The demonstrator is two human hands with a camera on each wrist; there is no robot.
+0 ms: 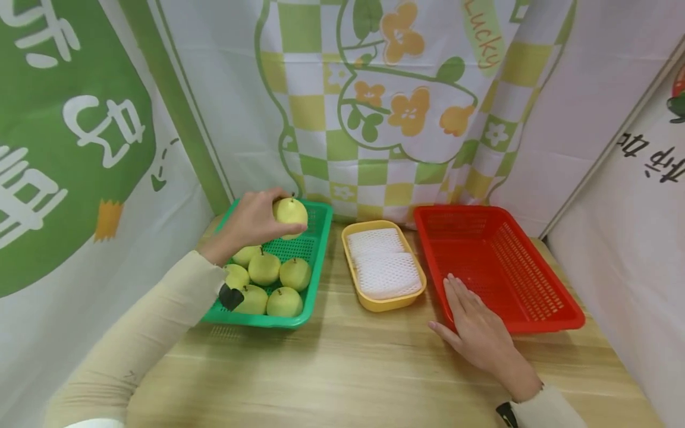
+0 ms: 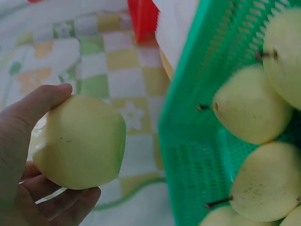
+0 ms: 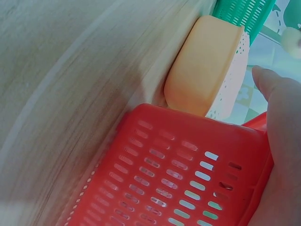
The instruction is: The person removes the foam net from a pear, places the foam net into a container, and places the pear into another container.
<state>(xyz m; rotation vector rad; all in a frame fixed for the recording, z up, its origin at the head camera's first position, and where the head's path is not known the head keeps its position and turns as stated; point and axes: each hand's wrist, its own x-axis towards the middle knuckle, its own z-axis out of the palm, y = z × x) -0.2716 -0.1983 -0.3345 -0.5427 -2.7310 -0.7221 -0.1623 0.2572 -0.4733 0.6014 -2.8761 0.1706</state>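
Over the far part of the green basket, my left hand holds a pale yellow-green pear between thumb and fingers. In the left wrist view that pear is raised beside the basket's wall. Several more pears lie inside the green basket, stems showing. My right hand rests on the near left rim of the red basket, its fingers straight. From the right wrist view, part of that hand lies along the red basket's edge.
Between the baskets stands a small yellow tray holding white foam net sleeves. All three containers sit on a wooden table. A checked curtain hangs behind, with fabric walls at both sides.
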